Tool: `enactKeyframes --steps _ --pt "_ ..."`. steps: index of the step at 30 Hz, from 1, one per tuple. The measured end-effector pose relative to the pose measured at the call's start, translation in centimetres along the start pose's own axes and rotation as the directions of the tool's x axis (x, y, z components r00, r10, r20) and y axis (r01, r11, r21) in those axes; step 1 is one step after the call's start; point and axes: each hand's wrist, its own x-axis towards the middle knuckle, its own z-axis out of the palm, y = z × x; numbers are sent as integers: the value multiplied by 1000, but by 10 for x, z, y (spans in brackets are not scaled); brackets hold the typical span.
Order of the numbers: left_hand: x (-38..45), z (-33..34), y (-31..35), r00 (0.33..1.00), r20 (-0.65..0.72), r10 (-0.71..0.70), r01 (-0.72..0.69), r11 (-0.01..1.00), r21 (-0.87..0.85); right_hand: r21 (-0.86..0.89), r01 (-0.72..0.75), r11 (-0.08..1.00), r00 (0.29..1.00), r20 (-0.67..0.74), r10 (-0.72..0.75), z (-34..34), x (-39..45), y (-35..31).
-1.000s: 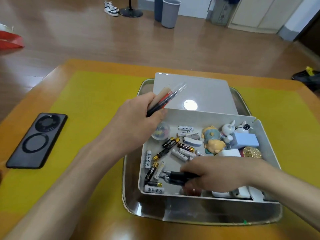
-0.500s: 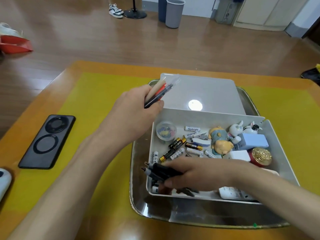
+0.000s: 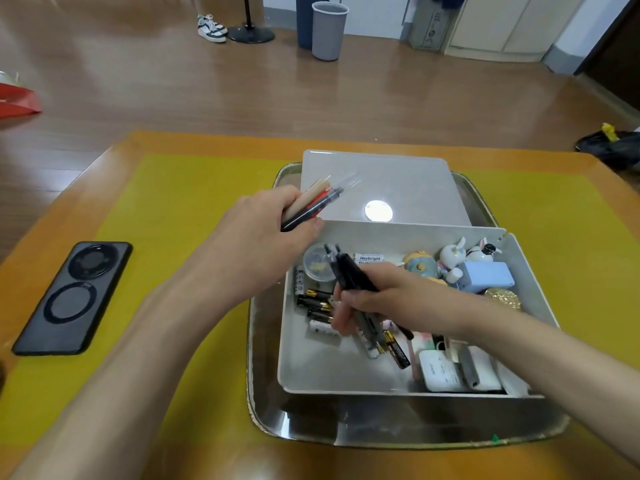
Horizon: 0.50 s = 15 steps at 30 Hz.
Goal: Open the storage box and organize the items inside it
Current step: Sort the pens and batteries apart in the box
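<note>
Both forearms run off the bottom edge. We can't count the dark pens (image 3: 349, 275) in the right hand (image 3: 374, 299): motion-blurred. That hand covers part of the batteries (image 3: 313, 301) near the storage box (image 3: 346, 372) left wall. The left hand (image 3: 263, 233) hides the lower ends of its pens (image 3: 317, 202). Labels on the white items (image 3: 446, 372) at the box's near right corner are too small to read.
</note>
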Motion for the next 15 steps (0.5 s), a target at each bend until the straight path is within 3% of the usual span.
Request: enactKeyframes --steps 2,4,7,8,10,12,15 --pt "-1 3 4 999 37 6 -5 1000 -16 46 -18 999 997 -72 21 -12 -11 -1" --pt "-4 8 9 994 105 12 -8 999 -35 -44 -31 999 985 -174 23 -23 -24 -1" --pt "-12 23 21 941 335 45 -55 998 21 -105 -23 994 965 -263 -6 -37 -43 3" --pt "-16 31 27 891 452 35 -53 998 28 -94 -19 995 958 -285 -9 -41 -49 4" --pt "-24 52 35 719 694 -36 -15 998 67 -38 1 999 946 -324 -14 -45 -61 7" --pt "-28 73 39 568 814 -123 -118 966 229 23 36 999 933 -358 -26 -47 -68 8" --pt "-25 88 38 502 835 -226 -231 895 381 48 81 996 915 -399 -55 -46 -74 11"
